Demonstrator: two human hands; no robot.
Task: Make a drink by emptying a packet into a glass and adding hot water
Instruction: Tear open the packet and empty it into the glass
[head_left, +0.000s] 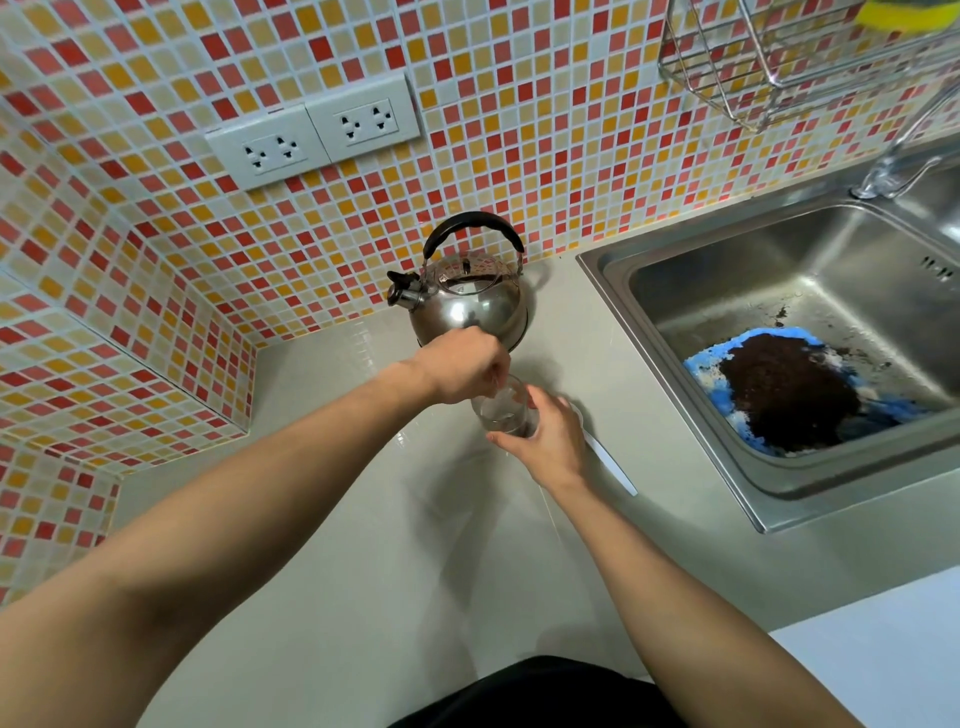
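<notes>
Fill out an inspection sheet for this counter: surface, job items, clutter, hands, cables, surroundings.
Surface: pale counter, bare apart from the job's things.
Job's things: clear glass upright on the counter; steel kettle behind it by the wall; long white strip, possibly the packet, lying beside the glass.
Clutter: blue cloth under dark grounds in the sink.
Hands: left hand over the glass mouth, pinching something thin; right hand steadying the glass.
Cables: nothing seen; wall sockets unused.
Surroundings: mosaic tiles, wire rack, tap.
</notes>
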